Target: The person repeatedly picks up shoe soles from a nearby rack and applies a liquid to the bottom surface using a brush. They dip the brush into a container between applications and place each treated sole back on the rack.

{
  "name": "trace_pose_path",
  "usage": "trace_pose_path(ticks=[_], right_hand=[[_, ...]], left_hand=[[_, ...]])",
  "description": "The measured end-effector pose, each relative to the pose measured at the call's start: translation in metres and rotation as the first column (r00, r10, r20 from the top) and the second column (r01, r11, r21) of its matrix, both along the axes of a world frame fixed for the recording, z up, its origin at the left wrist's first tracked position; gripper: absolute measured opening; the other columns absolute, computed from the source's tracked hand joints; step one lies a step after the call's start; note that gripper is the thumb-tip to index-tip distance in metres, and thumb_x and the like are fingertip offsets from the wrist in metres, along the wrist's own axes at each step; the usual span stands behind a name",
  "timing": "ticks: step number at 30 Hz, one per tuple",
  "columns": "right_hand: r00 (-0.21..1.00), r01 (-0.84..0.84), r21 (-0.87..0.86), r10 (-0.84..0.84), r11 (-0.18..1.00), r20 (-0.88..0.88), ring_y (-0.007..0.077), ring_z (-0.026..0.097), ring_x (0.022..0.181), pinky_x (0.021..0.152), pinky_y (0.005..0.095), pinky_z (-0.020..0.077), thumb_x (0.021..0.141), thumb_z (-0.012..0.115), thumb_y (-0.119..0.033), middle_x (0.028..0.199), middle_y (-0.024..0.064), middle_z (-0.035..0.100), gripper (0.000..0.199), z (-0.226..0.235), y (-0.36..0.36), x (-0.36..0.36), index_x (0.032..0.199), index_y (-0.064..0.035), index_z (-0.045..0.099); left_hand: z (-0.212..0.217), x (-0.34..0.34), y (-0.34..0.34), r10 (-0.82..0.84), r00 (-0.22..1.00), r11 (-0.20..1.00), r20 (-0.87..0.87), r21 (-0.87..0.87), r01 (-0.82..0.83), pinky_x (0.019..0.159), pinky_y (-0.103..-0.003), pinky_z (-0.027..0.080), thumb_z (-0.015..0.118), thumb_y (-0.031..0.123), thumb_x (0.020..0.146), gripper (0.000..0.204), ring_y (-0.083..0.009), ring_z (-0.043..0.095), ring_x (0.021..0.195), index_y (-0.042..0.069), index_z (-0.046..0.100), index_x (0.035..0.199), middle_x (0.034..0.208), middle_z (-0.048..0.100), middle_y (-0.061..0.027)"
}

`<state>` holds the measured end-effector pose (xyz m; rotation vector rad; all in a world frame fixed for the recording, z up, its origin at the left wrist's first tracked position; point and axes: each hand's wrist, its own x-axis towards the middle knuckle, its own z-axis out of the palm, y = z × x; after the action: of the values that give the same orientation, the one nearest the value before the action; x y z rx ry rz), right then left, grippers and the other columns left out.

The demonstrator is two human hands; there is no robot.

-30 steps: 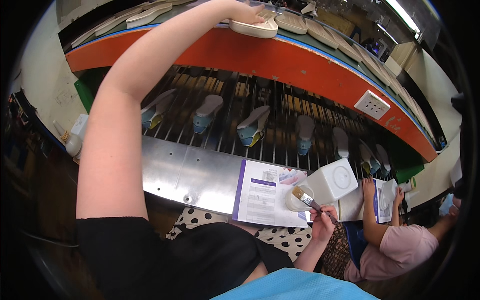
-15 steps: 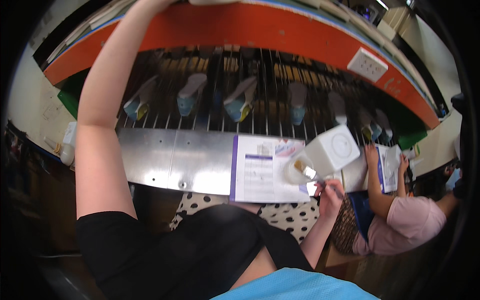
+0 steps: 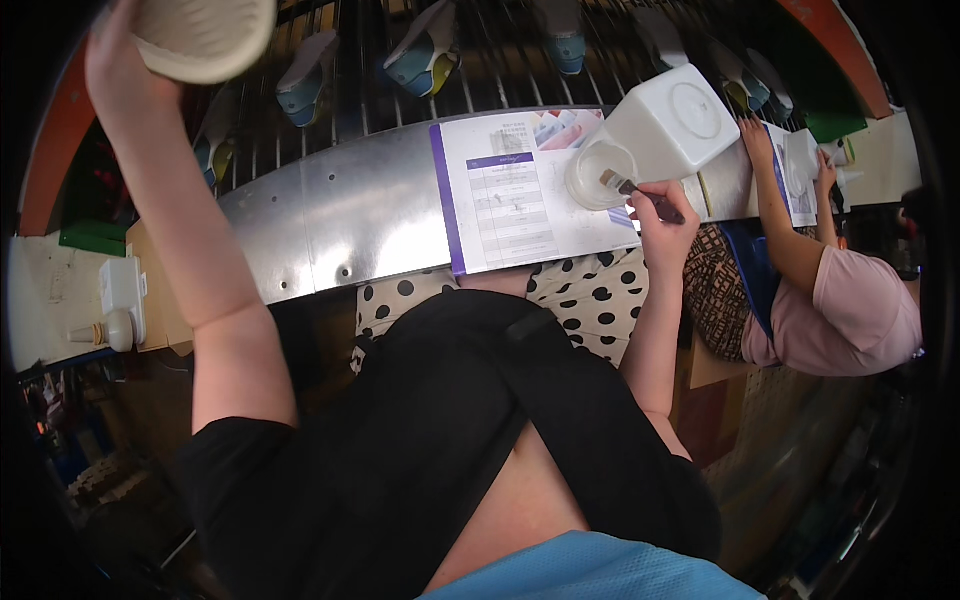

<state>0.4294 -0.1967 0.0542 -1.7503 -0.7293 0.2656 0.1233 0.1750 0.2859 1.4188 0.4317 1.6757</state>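
At the upper left, my left hand (image 3: 128,60) is raised and closed on the edge of a cream shoe sole (image 3: 210,40), partly cut off by the picture's top edge. My right hand (image 3: 665,225) grips the dark handle of a flat paint brush (image 3: 645,198). The brush's bristles are inside a translucent round cup (image 3: 590,192), whose contents look pale. Touching the cup, a white square-sided plastic bottle (image 3: 675,120) lies tilted. Under the cup is a printed sheet (image 3: 500,215) with a purple edge.
A metal ledge (image 3: 330,235) borders a rack of rods carrying several grey-and-blue shoe parts (image 3: 310,80). A white bottle (image 3: 120,300) stands at the left. On the right a co-worker in a pink top (image 3: 850,310) reaches toward another sheet.
My view has tilted downward. My left hand has come off the upper shelf with the shoe sole. The brush, held above the cup before, now dips into it.
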Motion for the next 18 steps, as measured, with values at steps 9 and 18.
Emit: trace_pose_path(ticks=[9, 18], right_hand=[[0.994, -0.011, 0.054, 0.017, 0.998, -0.112, 0.0116, 0.066, 0.074, 0.069, 0.025, 0.0518, 0.085, 0.069, -0.001, 0.083, 0.0049, 0.07, 0.012, -0.01, 0.009, -0.002, 0.097, 0.0024, 0.07], [0.997, -0.065, 0.179, 0.057, 0.982, 0.048, 0.0157, 0.069, 0.092, 0.083, 0.0254, 0.0531, 0.089, 0.068, 0.006, 0.097, 0.0085, 0.071, 0.014, 0.008, -0.028, -0.018, 0.102, 0.0042, 0.07]], left_hand=[[-0.227, 0.001, -0.088, -0.77, 0.422, 0.225, 0.478, -0.415, 0.882, 0.107, -0.041, 0.05, 0.06, 0.029, 0.099, 0.061, -0.0317, 0.061, 0.124, -0.006, 0.042, 0.146, 0.139, 0.057, -0.0222], [-0.274, 0.047, -0.144, -0.667, 0.18, -0.226, 0.723, -0.427, 0.876, 0.107, -0.066, 0.042, 0.047, 0.06, 0.098, 0.085, -0.0567, 0.037, 0.138, 0.01, 0.02, 0.16, 0.158, 0.028, -0.0283]])
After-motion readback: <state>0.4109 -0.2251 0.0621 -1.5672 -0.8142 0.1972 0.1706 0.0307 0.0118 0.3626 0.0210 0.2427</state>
